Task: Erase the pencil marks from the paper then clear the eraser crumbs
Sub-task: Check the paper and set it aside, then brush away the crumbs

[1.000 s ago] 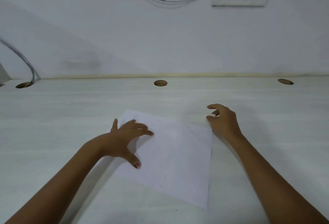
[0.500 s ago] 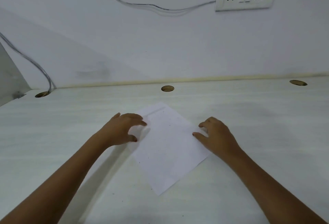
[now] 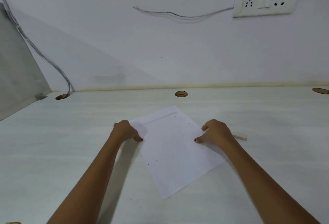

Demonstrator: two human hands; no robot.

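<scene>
A white sheet of paper [image 3: 174, 150] lies tilted on the pale desk [image 3: 71, 143], with tiny dark eraser crumbs scattered over it. My left hand [image 3: 125, 131] grips the paper's left edge, thumb on top and fingers curled at the edge. My right hand [image 3: 214, 132] grips the right edge the same way, its thumb pressing on the sheet. A white eraser [image 3: 240, 136] lies on the desk just right of my right hand, partly hidden by it. No pencil marks are plain to see on the sheet.
Round cable holes [image 3: 181, 94] line the back of the desk. A grey cable [image 3: 44, 56] drops into the left hole beside a grey panel [image 3: 16, 67]. A switch socket [image 3: 264, 2] with a loose wire sits on the wall.
The paper has been turned and pulled nearer the desk's middle. Both hands moved from lying on the sheet to gripping its two side edges. The eraser has come into sight.
</scene>
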